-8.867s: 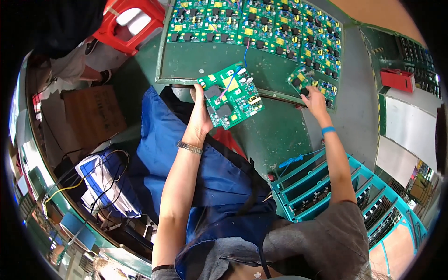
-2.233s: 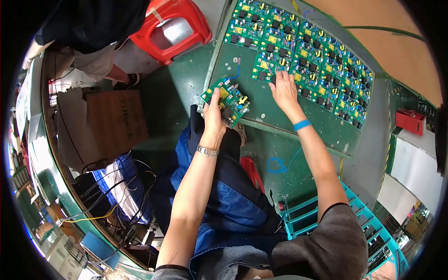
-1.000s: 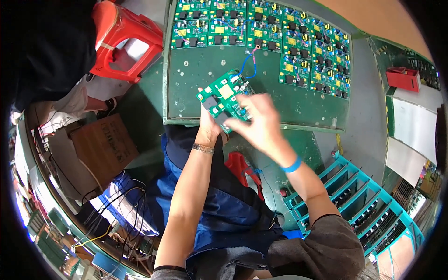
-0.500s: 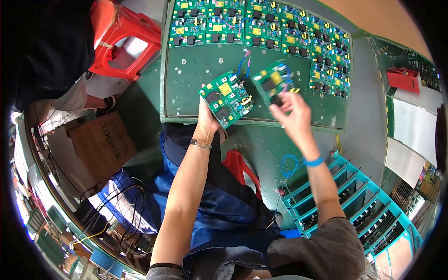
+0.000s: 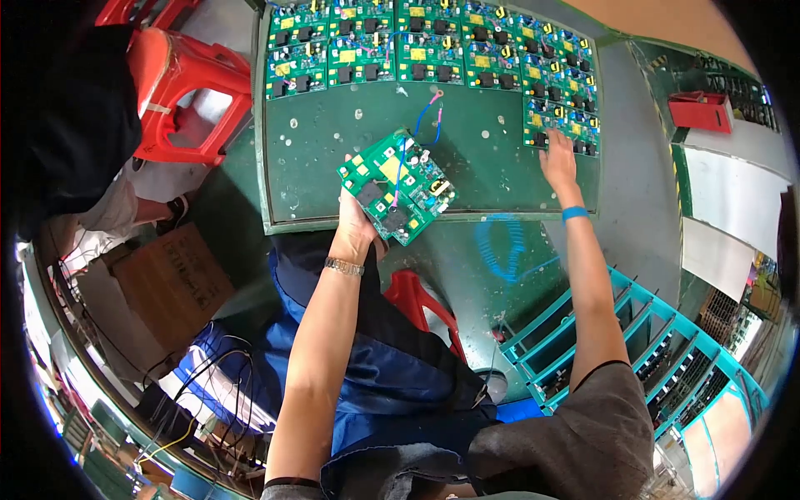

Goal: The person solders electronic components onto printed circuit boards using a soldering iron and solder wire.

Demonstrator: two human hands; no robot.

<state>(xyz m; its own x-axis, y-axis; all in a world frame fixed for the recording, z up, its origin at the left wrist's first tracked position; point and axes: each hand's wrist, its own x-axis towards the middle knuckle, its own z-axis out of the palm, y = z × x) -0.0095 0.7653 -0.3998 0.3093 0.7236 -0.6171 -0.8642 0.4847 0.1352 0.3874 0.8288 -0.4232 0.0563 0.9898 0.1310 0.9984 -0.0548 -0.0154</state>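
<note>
A green circuit board [image 5: 392, 171] with black blocks, yellow patches and a blue-and-pink wire lies across my left hand [image 5: 353, 218]. My fingers are closed on its left edge and mostly hidden beneath it. The wire loops past the far edge and also runs over the board's face. A step shows along the near edge; whether a second board is stacked there, I cannot tell. My right hand [image 5: 561, 160], fingers stretched out and a little apart, touches the near edge of a circuit board [image 5: 543, 117] in the right-hand block on the green table [image 5: 333, 187].
Rows of similar boards [image 5: 362, 58] fill the table's far side. Red stools [image 5: 185, 96] stand at left, near a person's leg. A cardboard box [image 5: 173, 275] is lower left. At lower right stands a turquoise rack [image 5: 642, 325], with a blue coiled cord [image 5: 502, 250] beside it.
My right hand, which held a circuit board near the left one, has moved away to the right-hand block without it. The blue wire now crosses the board in my left hand.
</note>
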